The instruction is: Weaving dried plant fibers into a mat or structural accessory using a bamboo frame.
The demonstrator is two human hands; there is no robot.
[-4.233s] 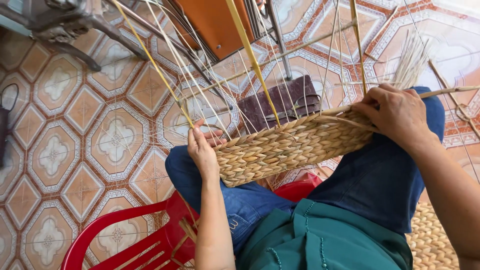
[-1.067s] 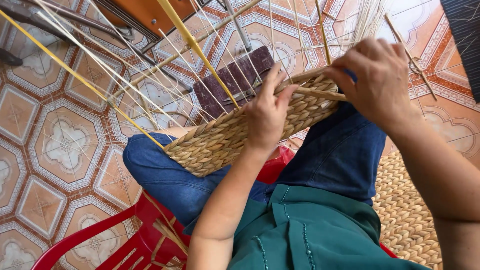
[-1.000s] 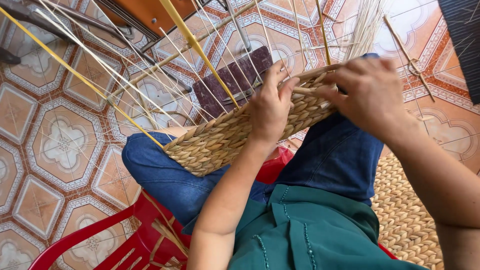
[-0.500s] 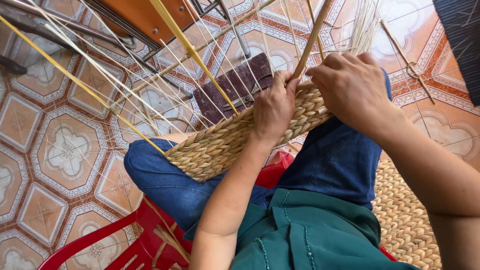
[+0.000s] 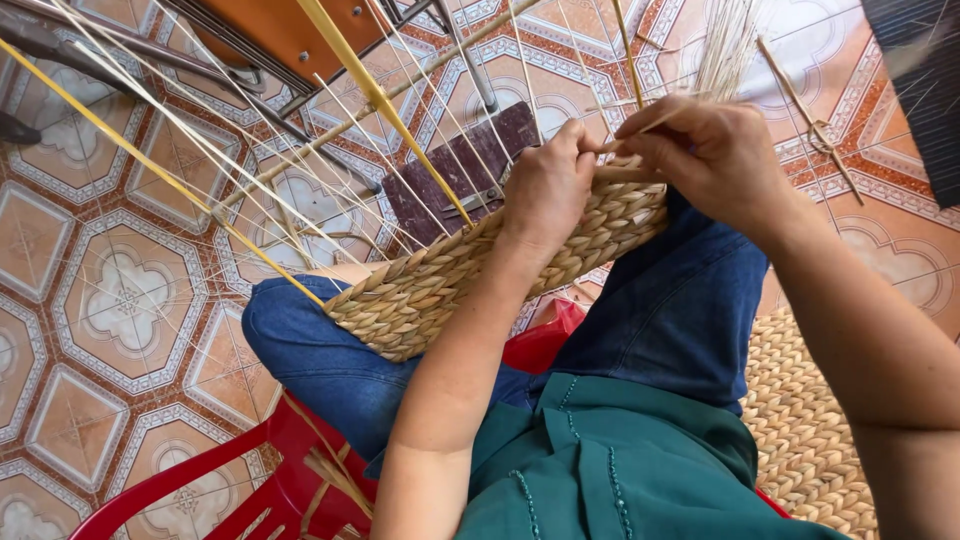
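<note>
Head view: since a second ago the left hand (image 5: 545, 195) has slid along the top edge of the woven basket panel (image 5: 480, 270) toward the right hand (image 5: 705, 155); both now meet at the panel's 1 o'clock end, so the weaving seems to have reached that end of the row. Left hand is closed, fingers curled over the rim, pressing it down. Right hand is closed in a pinch on a flat tan strand (image 5: 640, 125) just beside the left fingertips. The panel lies across the lap on blue jeans (image 5: 660, 310), slanting from 8 o'clock up to 1 o'clock. Its braid is thick, dry, straw-coloured, herringbone in pattern. Thin stiff pale stakes (image 5: 200, 140) fan out toward 10 and 12 o'clock. A finished woven mat (image 5: 800, 430) lies at 4 o'clock; a red plastic chair (image 5: 200, 480) sits at 7 o'clock; the patterned tile floor (image 5: 110, 290) looks glossy.
</note>
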